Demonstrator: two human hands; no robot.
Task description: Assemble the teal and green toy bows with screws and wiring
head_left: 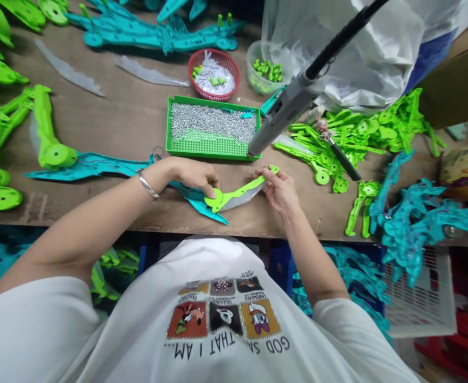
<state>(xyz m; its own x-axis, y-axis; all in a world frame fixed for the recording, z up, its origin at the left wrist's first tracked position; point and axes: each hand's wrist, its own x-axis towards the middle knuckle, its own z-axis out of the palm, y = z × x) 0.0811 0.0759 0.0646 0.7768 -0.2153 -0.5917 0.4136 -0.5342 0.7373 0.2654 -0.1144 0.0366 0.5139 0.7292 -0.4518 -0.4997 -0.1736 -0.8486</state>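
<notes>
A long turquoise plastic piece lies along the front of the bench. At its left end sits a lime-green arm with a round hub. Over its right end is another lime-green arm with a clear blade-shaped sheet along its lower edge. My left hand is closed at this arm's round hub, thumb pressed on the disc. The arm's narrow far end is pinched in my right hand. Thin wires show near my left wrist. My left palm hides the middle of the turquoise piece.
Behind my hands stands a green tray of small metal screws, with a grey electric screwdriver hanging over its right corner. Farther back are a red basket and a clear tub. Lime-green parts and turquoise assemblies pile up at right.
</notes>
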